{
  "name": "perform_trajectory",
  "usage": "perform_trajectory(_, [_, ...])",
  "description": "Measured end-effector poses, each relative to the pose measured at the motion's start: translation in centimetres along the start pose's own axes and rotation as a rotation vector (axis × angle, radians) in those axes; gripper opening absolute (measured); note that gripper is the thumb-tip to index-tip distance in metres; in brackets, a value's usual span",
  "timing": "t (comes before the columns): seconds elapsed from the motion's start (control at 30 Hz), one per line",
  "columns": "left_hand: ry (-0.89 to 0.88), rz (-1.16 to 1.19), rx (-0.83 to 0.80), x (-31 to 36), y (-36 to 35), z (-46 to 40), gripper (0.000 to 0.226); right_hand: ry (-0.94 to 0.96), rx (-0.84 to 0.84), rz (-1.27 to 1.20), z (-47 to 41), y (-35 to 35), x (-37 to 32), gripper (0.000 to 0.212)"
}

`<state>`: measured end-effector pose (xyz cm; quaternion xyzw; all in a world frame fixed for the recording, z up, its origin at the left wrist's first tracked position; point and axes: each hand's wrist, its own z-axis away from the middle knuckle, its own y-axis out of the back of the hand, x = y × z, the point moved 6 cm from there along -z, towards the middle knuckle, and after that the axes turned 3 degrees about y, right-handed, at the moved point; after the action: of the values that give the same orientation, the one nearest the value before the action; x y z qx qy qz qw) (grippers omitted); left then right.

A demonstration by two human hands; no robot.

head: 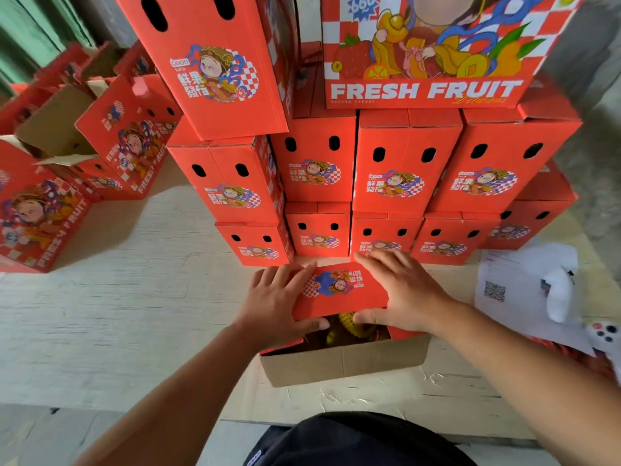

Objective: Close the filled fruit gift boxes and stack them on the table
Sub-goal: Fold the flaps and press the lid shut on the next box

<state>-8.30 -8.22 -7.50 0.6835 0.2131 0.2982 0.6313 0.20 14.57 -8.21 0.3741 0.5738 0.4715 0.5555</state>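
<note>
Pale wood-grain table (134, 297) runs across the whole view, with green wall panels (30, 28) behind its far left corner. On the left stand several open red boxes (111, 142), their brown flaps raised and cartoon fronts facing up. Toward the middle rises a stack of closed red boxes (386, 169), several tiers high, their end panels with two oval holes facing the person. Just in front of that stack sits the open gift box (342, 361), its brown near flap hanging toward the person and yellow fruit (349, 326) showing in the gap. The left hand (279, 304) lies on the left edge of the red top flap (339, 290), fingers spread flat over it and thumb hooked under its near edge. The right hand (400, 290) grips the flap's right side the same way, fingers extended, thumb beneath. Farther right, papers with a QR code (504, 290) and a white plush toy (561, 290) lie on the table.
</note>
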Motion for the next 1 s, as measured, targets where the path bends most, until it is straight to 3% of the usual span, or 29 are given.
perform_trajectory(0.07, [0.006,0.047,0.058,-0.3,-0.1,0.1,0.11,-0.014,0.071,-0.042,0.0,0.0,0.2,0.118])
perform_trajectory(0.33, [0.059,0.004,0.032,-0.5,-0.4,-0.6,0.105,-0.069,-0.096,0.081,-1.5,-0.1,0.4,0.119])
perform_trajectory(0.47, [0.047,0.032,0.088,-0.7,0.3,-1.3,0.086,-0.086,-0.022,0.106,-2.2,0.8,0.1,0.1])
perform_trajectory(0.57, [0.01,0.002,0.14,-0.7,0.8,-1.9,0.079,-0.067,0.02,0.14,-2.7,1.6,0.1,0.098])
perform_trajectory(0.73, [0.048,-0.141,0.087,-0.2,-0.5,-1.2,0.083,-0.016,0.115,0.206,-1.5,0.0,-0.5,0.096])
perform_trajectory(0.87, [0.052,-0.131,0.088,-0.2,-0.5,-1.2,0.09,0.019,0.115,0.225,-1.3,0.2,-0.7,0.094])
perform_trajectory(1.0, [0.04,-0.109,0.083,0.1,-0.6,-1.3,0.082,-0.014,0.142,0.353,-0.8,-0.2,-1.3,0.087])
